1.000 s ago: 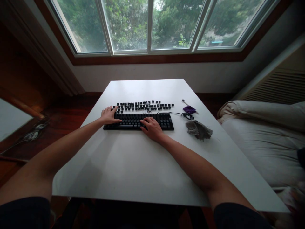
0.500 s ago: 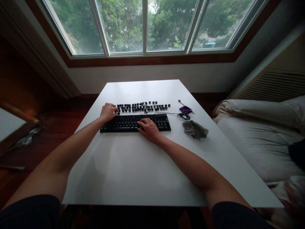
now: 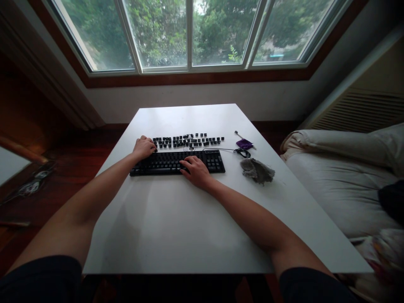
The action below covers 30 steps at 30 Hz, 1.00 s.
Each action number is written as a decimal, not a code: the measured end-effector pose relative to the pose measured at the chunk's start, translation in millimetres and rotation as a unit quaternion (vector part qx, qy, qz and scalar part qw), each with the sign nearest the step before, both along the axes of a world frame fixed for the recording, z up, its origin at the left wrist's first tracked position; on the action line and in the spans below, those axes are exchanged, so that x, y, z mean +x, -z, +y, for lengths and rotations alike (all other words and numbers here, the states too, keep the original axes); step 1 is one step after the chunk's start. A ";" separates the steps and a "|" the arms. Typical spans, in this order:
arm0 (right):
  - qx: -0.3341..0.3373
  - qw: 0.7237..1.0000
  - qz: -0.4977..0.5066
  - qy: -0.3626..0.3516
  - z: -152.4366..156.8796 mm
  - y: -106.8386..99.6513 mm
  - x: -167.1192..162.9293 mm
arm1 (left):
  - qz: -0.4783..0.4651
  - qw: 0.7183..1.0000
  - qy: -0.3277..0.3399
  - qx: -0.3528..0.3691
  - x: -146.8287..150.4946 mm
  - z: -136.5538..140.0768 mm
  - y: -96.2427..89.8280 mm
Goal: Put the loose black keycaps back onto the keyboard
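Note:
A black keyboard (image 3: 154, 165) lies across the white table, with keys on its right part and a darker stretch at the left. Above its upper left corner is my left hand (image 3: 144, 147), its fingers curled down and closed on a small black keycap at the left end of the loose rows. The fingertips partly hide that keycap. My right hand (image 3: 196, 170) rests on the middle of the keyboard, thumb and forefinger apart, holding nothing that shows. Several loose black keycaps (image 3: 176, 142) stand in rows behind the keyboard.
Right of the keyboard lie its coiled cable (image 3: 243, 152), a purple cloth (image 3: 244, 144) with a thin stick-like tool, and a crumpled grey rag (image 3: 257, 170). A small ring-like wire thing (image 3: 190, 148) sits behind the keyboard. A sofa (image 3: 328, 176) flanks the white table (image 3: 176, 231).
The whole view has shifted slightly. My left hand has drawn its fingers closer round the keycap at the row's end. My right hand stays on the keyboard.

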State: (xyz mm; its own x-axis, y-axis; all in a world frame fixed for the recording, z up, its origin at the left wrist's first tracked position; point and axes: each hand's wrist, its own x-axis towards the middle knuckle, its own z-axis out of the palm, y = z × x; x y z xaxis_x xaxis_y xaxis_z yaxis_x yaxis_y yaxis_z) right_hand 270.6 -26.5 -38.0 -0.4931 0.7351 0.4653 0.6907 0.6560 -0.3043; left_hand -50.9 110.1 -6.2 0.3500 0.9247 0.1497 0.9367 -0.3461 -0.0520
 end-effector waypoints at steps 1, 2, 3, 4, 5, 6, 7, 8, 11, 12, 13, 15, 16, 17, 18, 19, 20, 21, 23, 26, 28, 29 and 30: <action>0.000 1.000 0.000 0.000 -0.1 -0.1 0.0 | 0.006 1.000 0.002 0.001 1.3 -1.1 -0.3; 0.000 1.000 0.001 0.000 -0.2 -0.2 0.0 | 0.011 1.000 0.002 0.002 2.8 -2.4 -0.7; 0.001 1.000 0.001 -0.001 -0.2 0.0 0.0 | 0.015 1.000 0.001 0.004 4.4 -3.8 -1.3; 0.002 1.000 0.001 0.000 -0.1 0.2 -0.1 | 0.018 1.000 -0.002 0.007 6.2 -5.5 -2.2; 0.003 1.000 0.001 0.000 0.1 0.5 -0.3 | 0.022 1.000 -0.004 0.011 8.2 -7.2 -3.2; 0.003 1.000 0.001 0.000 0.4 0.8 -0.5 | 0.024 1.000 -0.007 0.014 10.3 -9.1 -4.4; 0.002 1.000 0.001 0.000 0.6 1.0 -0.7 | 0.027 0.999 -0.007 0.017 12.4 -10.9 -5.7; 0.002 1.000 0.002 0.000 0.8 1.2 -0.8 | 0.030 0.999 -0.007 0.016 14.4 -12.5 -7.0; 0.002 1.000 0.004 0.001 0.7 0.8 -1.1 | 0.032 0.999 -0.012 0.004 19.4 -15.4 -10.1; 0.002 1.000 0.004 0.001 0.5 0.5 -1.1 | 0.030 0.999 -0.016 -0.003 20.4 -15.5 -10.9; 0.002 1.000 0.004 0.000 0.3 0.1 -1.0 | 0.026 0.999 -0.021 -0.011 21.2 -15.4 -11.5; 0.002 1.000 0.002 -0.001 0.0 -0.4 -0.8 | 0.019 0.999 -0.031 -0.027 21.8 -14.7 -12.5; 0.003 1.000 0.002 -0.001 -0.1 -0.5 -0.7 | 0.016 0.999 -0.036 -0.034 21.8 -14.3 -12.9; 0.002 1.000 0.002 -0.002 -0.2 -0.6 -0.6 | 0.012 0.998 -0.039 -0.041 21.5 -14.1 -13.0; 0.002 1.000 0.002 -0.002 -0.3 -0.7 -0.5 | 0.008 0.998 -0.042 -0.046 21.1 -14.0 -13.1; 0.001 1.000 0.002 -0.001 -0.3 -0.7 -0.4 | 0.004 0.998 -0.045 -0.053 20.6 -13.9 -12.9; 0.000 1.000 0.002 -0.001 -0.3 -0.8 -0.3 | -0.001 0.997 -0.048 -0.059 20.1 -13.8 -12.5; -0.002 1.000 0.002 -0.001 -0.4 -1.0 -0.2 | -0.005 0.997 -0.051 -0.065 19.6 -13.6 -12.0; -0.004 1.000 0.001 -0.001 -0.6 -1.5 -0.2 | -0.012 0.996 -0.056 -0.073 19.4 -13.4 -10.7; -0.004 1.000 0.000 0.001 -1.0 -2.3 -0.4 | -0.027 0.996 -0.050 -0.067 23.1 -13.9 -9.2; -0.003 1.000 0.000 0.003 -1.2 -2.8 -0.6 | -0.037 0.996 -0.048 -0.064 28.2 -14.8 -9.1; -0.002 1.000 -0.001 0.002 -1.3 -3.0 -0.6 | -0.042 0.996 -0.050 -0.063 31.1 -15.4 -9.2; -0.001 1.000 -0.002 0.002 -1.3 -3.2 -0.6 | -0.045 0.996 -0.053 -0.062 34.0 -15.9 -9.4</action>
State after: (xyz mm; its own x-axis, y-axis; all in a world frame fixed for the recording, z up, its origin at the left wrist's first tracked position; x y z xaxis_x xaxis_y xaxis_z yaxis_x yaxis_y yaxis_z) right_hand 270.0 -27.8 -34.7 -0.4918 0.7376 0.4626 0.6944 0.6528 -0.3028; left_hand -17.0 94.2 3.2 0.2391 0.9692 0.0591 0.9674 -0.2430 0.0715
